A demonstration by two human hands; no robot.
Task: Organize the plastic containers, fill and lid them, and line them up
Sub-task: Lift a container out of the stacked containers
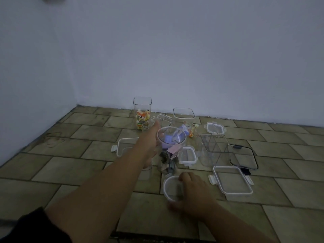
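We cannot tell whether our left hand [150, 137] grips the round jar [171, 146] or only lies against its left side; the fingers are blurred. Our forearm hides the right part of the clip lid [126, 142] left of the jar. The purple and pink pieces inside the jar are too blurred to name, as are the small packets [190, 131] behind it. In front of the jar, our right hand [192, 192] grips the round lid [168, 187] and covers its right half.

Clutter ahead, open left
Bare floor [70, 165] lies open at left; lids [231, 181] and tall containers [142, 106] crowd middle and right.
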